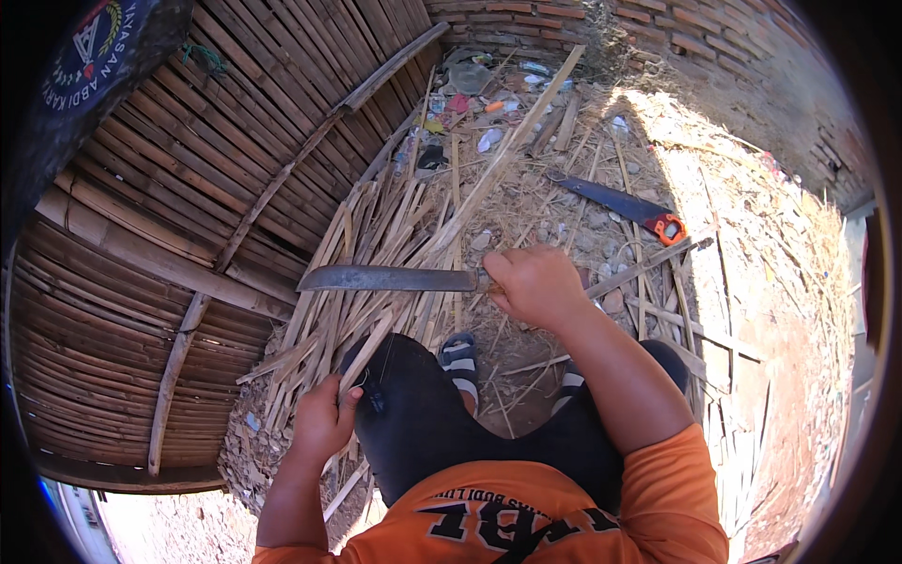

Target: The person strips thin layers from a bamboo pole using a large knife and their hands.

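R hand (536, 287) closed round machete (390, 277): long dull-grey blade, rounded tip, approx. level, pointing L above strip pile (404, 221). L hand (324, 414) gripping pale strip (376, 340) by L knee (409, 381), strip's upper end below blade. Tip appears nr bamboo wall (235, 103), so tight on L; more room R, twd saw (615, 202) & sunlit ground (789, 310).

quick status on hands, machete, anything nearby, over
Right hand gripping machete, tip toward the left. Left hand holding wooden strip. Orange-handled saw lies apart from both hands.
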Tool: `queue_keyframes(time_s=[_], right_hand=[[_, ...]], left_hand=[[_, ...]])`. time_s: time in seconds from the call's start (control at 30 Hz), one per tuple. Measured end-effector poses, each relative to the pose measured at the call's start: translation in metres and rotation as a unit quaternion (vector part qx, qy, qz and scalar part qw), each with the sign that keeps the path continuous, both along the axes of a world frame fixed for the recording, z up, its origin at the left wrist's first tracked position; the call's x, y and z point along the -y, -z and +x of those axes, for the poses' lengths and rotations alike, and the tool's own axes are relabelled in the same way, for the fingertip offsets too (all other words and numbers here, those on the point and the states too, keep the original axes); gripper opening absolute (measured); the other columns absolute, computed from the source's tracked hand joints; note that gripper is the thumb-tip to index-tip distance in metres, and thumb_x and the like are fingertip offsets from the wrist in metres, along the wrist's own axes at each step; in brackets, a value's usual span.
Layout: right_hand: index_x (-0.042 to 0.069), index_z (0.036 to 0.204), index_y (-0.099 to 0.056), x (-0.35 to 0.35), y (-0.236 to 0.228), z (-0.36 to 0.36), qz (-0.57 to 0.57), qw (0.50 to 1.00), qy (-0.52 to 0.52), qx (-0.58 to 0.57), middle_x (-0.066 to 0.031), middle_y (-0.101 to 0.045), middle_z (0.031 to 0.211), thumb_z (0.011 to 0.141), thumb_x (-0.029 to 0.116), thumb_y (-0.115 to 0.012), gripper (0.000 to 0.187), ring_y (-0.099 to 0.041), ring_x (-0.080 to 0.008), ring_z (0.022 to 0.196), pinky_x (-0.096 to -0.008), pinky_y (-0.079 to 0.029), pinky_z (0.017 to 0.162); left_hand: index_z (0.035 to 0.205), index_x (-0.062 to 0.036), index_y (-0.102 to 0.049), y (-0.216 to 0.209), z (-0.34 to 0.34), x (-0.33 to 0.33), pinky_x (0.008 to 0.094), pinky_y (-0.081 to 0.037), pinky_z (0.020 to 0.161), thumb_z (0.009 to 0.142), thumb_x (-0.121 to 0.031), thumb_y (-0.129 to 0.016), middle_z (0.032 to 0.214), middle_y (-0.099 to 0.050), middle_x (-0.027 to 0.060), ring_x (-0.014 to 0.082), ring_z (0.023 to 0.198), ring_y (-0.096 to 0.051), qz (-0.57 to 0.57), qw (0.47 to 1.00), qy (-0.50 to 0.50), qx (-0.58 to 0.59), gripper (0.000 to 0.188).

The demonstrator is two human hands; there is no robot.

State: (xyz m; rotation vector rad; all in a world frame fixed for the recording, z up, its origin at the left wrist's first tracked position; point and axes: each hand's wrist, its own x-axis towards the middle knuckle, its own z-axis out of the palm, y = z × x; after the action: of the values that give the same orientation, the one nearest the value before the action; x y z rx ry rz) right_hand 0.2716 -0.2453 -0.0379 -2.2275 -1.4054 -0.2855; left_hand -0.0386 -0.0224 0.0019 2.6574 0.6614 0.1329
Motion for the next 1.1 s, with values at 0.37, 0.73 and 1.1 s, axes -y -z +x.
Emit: queue_keyframes(time_s=[0.37, 0.73, 1.1], right_hand=[[0.009, 0.096, -0.057, -0.002, 0.010, -0.005, 0.012, 0.999, -0.024, 0.017, -0.0140, -0.067, 0.081, 0.079, 0.023, -0.077, 0.029, -0.069, -0.0386, 0.080, -0.0511, -0.054, 0.069], [0.009, 0.098, -0.059, -0.001, 0.018, -0.003, 0.015, 1.000, 0.015, -0.012, -0.0139, -0.069, 0.083, 0.082, 0.020, -0.072, 0.023, -0.070, -0.0375, 0.081, -0.0500, -0.056, 0.074], [0.009, 0.094, -0.059, 0.002, 0.025, 0.002, 0.037, 0.998, 0.051, -0.010, -0.0126, -0.068, 0.081, 0.081, 0.020, -0.073, 0.022, -0.069, -0.0372, 0.077, -0.0472, -0.056, 0.072]], left_hand=[[0.103, 0.0026, -0.062, 0.006, -0.016, -0.007, 0.0500, -0.049, 0.063, 0.100, -0.033, -0.065, 0.075, -0.064, 0.0255, 0.0489, 0.073, -0.064, -0.032, 0.999, 0.012, 0.006, 0.036], [0.095, 0.0007, -0.059, 0.016, -0.035, -0.016, 0.0500, -0.047, 0.061, 0.101, -0.031, -0.063, 0.074, -0.062, 0.0254, 0.0497, 0.070, -0.062, -0.053, 0.998, 0.001, -0.013, 0.032], [0.089, 0.0003, -0.055, 0.011, -0.040, -0.010, 0.0489, -0.045, 0.057, 0.102, -0.030, -0.063, 0.066, -0.058, 0.0228, 0.0466, 0.063, -0.060, -0.064, 0.998, 0.011, 0.004, 0.034]])
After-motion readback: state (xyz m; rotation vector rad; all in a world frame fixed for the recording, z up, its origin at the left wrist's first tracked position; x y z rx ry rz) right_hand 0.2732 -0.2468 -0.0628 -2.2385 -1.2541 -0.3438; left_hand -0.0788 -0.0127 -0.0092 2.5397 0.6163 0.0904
